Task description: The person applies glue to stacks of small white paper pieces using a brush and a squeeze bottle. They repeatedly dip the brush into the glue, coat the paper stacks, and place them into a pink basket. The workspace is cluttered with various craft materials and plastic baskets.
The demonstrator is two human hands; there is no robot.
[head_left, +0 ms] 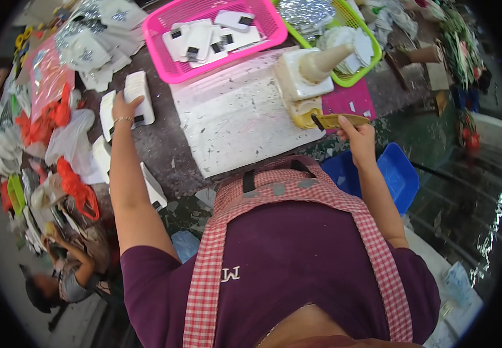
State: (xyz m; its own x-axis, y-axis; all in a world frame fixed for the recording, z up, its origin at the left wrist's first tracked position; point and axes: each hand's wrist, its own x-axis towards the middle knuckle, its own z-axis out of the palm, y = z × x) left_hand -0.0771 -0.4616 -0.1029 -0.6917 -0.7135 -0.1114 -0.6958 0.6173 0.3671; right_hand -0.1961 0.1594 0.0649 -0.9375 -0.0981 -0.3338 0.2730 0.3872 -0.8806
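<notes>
My left hand (125, 109) reaches to the stacks of white cards on the table's left side. Its thumb and fingers are spread apart. They touch the tops of a fanned white card stack (139, 93) and another stack (107, 113) beside it; I see no card lifted. My right hand (356, 138) is closed round the yellow handle of a brush (347, 120). The brush's dark bristles point left, at the edge of a yellow-stained glue dish (304, 111). Behind the dish stands a cream glue container (303, 81) with a cone-shaped top.
A pink basket (170, 74) of white cards and a green basket (373, 58) of silvery and white pieces stand at the far side. A stained white sheet (228, 127) covers the table before me. A blue bin (401, 174) sits low right; another person (77, 269) works at left.
</notes>
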